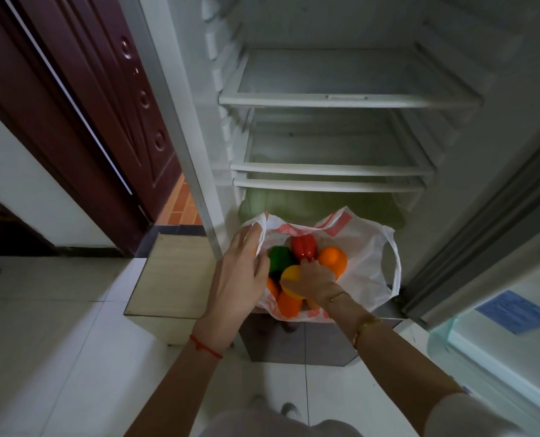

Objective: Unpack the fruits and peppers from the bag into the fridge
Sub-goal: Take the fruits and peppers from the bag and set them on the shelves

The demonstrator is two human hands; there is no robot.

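Note:
A white plastic bag (369,266) with red print stands open in front of the open fridge. Inside it lie a red pepper (305,247), a green pepper (279,258), an orange fruit (333,260), a yellow pepper (291,280) and more orange pieces (289,305) underneath. My left hand (242,272) holds the bag's left edge, pulling it wide. My right hand (316,280) reaches into the bag, its fingers curled over the yellow pepper and touching the red one. The fridge shelves (341,100) hold nothing.
A low wooden stand (171,275) sits left of the bag, beside the fridge's left wall. The fridge door (514,310) stands open at the right. A pale green crisper drawer (319,205) is behind the bag. A dark red door (111,99) is at the left.

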